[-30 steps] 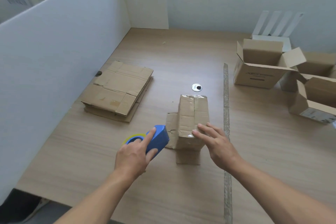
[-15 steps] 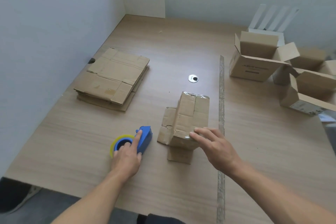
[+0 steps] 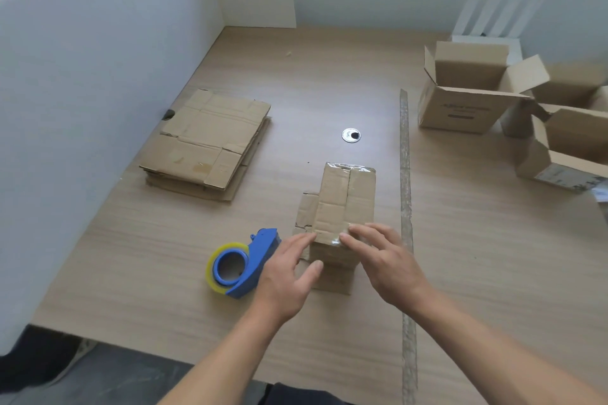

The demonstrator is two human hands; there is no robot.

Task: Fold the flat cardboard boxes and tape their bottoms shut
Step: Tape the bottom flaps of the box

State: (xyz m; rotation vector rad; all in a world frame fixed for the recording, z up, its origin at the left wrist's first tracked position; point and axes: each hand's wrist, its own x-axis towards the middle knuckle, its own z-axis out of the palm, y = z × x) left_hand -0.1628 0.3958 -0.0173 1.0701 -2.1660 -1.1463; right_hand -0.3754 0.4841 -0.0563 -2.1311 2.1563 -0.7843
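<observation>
Wooden table carries flat cardboard stack, blue tape dispenser, upturned box, 3 open boxes.

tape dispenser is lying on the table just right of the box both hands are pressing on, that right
Not quite. The head view shows the blue tape dispenser lying on the table just left of the box, beside the left hand. Both hands, including the right hand, are indeed on the box.

I saw both forearms bare, no sleeves, watch or rings; the left hand and right hand were gloveless; dark clothing showed below the table edge.
</observation>
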